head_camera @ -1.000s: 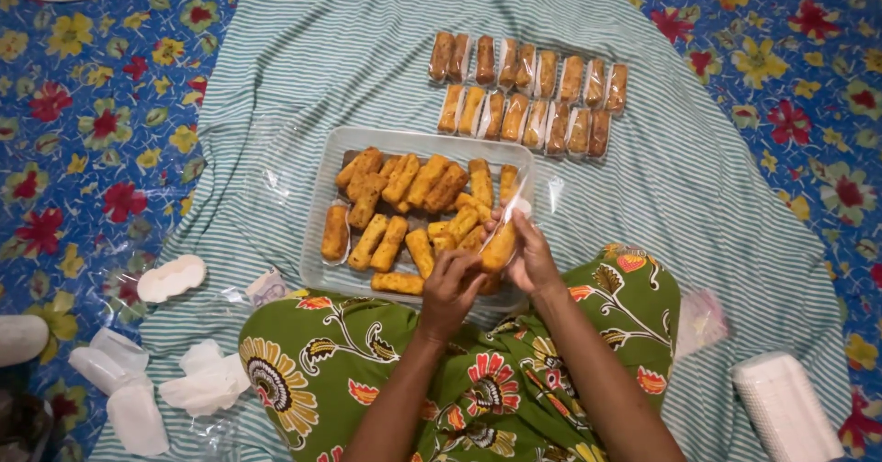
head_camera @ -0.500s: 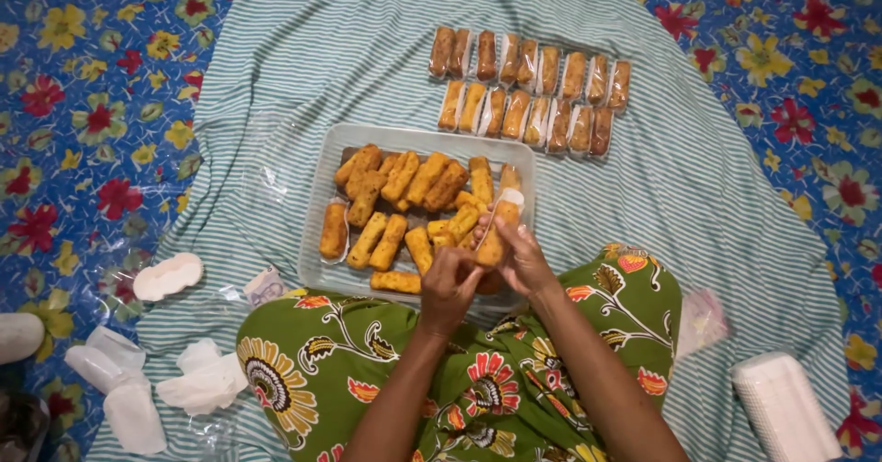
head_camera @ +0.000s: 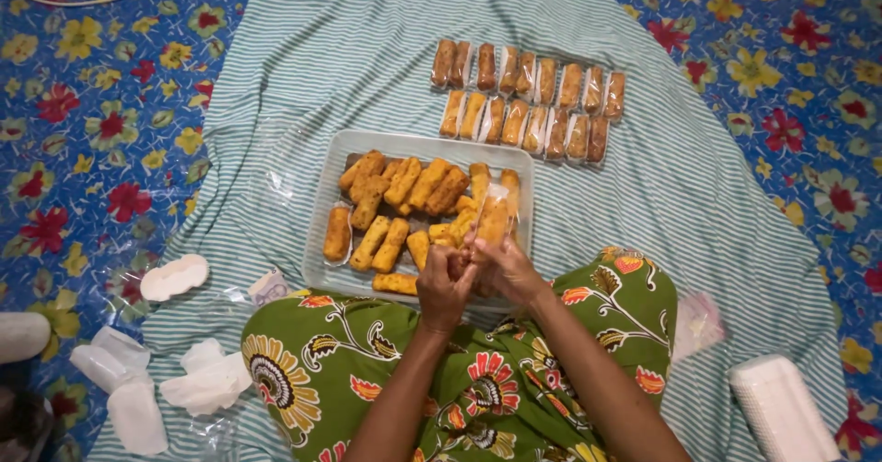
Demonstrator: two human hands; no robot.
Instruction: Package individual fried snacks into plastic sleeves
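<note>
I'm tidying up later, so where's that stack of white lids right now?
In the head view, the stack of white lids sits at the bottom right corner, on the striped cloth, just right of the person's green floral skirt.

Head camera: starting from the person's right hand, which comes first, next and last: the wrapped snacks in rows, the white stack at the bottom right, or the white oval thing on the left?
From the right hand, at the tray's near edge:
1. Rows of wrapped snacks, straight ahead on the striped cloth.
2. White stack, bottom right corner.
3. White oval thing, far left, by the cloth's edge.
The last two are fairly close, but the oval looks farther.
</note>
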